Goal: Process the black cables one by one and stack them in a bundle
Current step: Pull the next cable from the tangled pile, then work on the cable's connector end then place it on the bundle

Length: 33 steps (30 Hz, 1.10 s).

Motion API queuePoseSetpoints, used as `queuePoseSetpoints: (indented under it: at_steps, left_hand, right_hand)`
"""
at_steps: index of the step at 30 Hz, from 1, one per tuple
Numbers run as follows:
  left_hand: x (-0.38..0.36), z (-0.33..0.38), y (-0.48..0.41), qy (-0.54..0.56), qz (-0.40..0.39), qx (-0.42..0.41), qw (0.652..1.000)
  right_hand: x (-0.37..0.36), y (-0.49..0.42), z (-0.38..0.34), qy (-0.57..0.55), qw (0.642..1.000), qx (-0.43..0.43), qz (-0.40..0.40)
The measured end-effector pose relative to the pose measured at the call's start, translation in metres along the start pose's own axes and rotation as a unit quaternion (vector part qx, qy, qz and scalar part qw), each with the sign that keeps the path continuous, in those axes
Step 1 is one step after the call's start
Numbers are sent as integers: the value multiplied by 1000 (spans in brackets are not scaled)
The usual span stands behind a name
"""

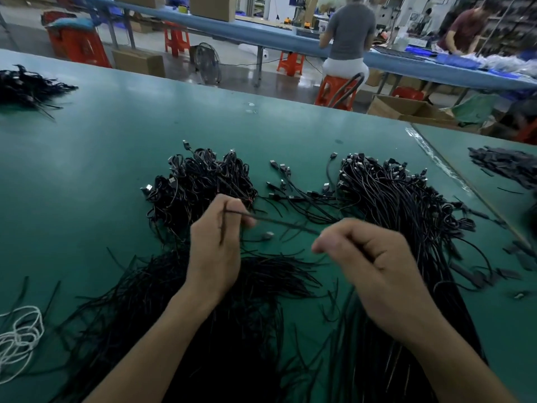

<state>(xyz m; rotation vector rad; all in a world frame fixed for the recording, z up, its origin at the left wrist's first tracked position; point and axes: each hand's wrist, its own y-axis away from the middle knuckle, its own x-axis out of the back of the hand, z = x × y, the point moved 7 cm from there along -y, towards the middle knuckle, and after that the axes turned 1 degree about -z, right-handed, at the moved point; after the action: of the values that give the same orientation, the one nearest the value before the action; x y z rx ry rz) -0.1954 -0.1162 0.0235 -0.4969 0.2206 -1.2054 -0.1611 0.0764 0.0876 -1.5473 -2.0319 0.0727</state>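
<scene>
While I hold one black cable stretched just above the green desk, I judge the step will go best with light, even tension between both hands and loops of equal size, so the coil sits flat on the stack. My left hand has its fingers curled around the cable, which also trails down across the back of that hand. From there it runs rightward to my right hand, whose curled fingers seem to pinch the other end (motion blur makes that grip hard to confirm). The cable is thin, matte black and flexible. Beyond the left hand lies a bundle of coiled cables with plugs poking out. To the right, a long heap of straight cables fans toward me, and loose strands lie beneath my wrists. The finished coil probably belongs on that bundle, plugs facing one way.
</scene>
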Motion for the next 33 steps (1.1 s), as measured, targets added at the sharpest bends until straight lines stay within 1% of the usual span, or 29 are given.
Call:
queuePoseSetpoints:
  at_steps: [2, 3, 4, 5, 6, 7, 8, 9, 10, 11, 12, 13, 14, 15, 17, 18, 19, 20, 21, 22, 24, 25, 26, 27, 29, 30, 31, 33]
  left_hand:
    - [8, 14, -5, 1, 8, -34, 999]
    - [12, 21, -7, 2, 3, -49, 999]
    - [13, 26, -10, -2, -17, -53, 998]
    - [11, 26, -11, -13, -61, -39, 997]
    - [5, 23, -10, -36, -129, -8, 991]
    - [-5, 16, -5, -70, -213, 34, 974]
    - [-13, 7, 3, -109, -292, 81, 947]
    - [-18, 0, 11, -140, -345, 121, 920]
    - [-21, -5, 15, -147, -372, 146, 905]
    - [-23, -5, 18, -129, -383, 158, 901]
    - [-25, -1, 21, -84, -394, 164, 900]
    - [-26, 5, 23, -18, -410, 169, 896]
    - [-26, 12, 26, 63, -432, 179, 882]
    - [-25, 20, 29, 154, -454, 191, 857]
    - [-22, 40, 32, 338, -472, 215, 786]
    - [-20, 48, 30, 415, -467, 222, 749]
    - [-20, 54, 27, 479, -451, 223, 720]
    - [-19, 57, 23, 527, -424, 222, 702]
    - [-18, 56, 17, 558, -386, 222, 701]
    - [-17, 52, 12, 569, -338, 222, 716]
    - [-11, 40, 2, 546, -230, 212, 777]
    - [-8, 34, -3, 525, -179, 205, 806]
    - [-3, 28, -5, 508, -137, 202, 826]
    - [0, 22, -7, 496, -107, 205, 837]
    - [5, 12, -7, 469, -80, 228, 850]
    - [5, 10, -7, 456, -86, 243, 852]
    - [4, 8, -6, 450, -102, 257, 849]
    - [1, 9, -4, 456, -135, 284, 832]
  right_hand:
    - [20, -2, 12, -31, 994, -34, 95]
    - [29, -2, 19, -38, 988, -52, 138]
    - [35, -2, 26, -42, 981, -68, 175]
    - [41, -2, 32, -48, 974, -80, 206]
    - [45, -3, 37, -58, 966, -91, 233]
    - [49, -3, 44, -73, 957, -103, 260]
    - [53, -4, 51, -92, 946, -117, 287]
    - [57, -3, 58, -112, 934, -132, 314]
    - [61, -3, 66, -130, 921, -147, 337]
    - [63, -2, 73, -136, 913, -161, 350]
    - [64, -2, 80, -125, 912, -176, 349]
    - [63, -3, 87, -100, 918, -191, 331]
    - [58, -4, 93, -66, 930, -206, 296]
    - [51, -6, 99, -31, 944, -219, 246]
    - [29, -7, 107, 34, 963, -231, 137]
    - [20, -7, 108, 61, 967, -229, 98]
    - [12, -6, 108, 86, 969, -222, 71]
    - [4, -5, 106, 108, 970, -213, 49]
    - [-4, -4, 103, 121, 972, -199, 23]
    - [-13, -2, 100, 122, 975, -187, -7]
    - [-29, 5, 93, 106, 978, -171, -60]
    - [-34, 9, 89, 100, 979, -163, -73]
    - [-35, 12, 85, 99, 980, -152, -76]
    - [-35, 14, 81, 98, 983, -139, -71]
    - [-30, 14, 76, 87, 987, -127, -45]
    - [-26, 14, 77, 79, 987, -136, -27]
    - [-21, 14, 80, 79, 986, -147, -9]
    - [-11, 15, 89, 96, 980, -170, 23]
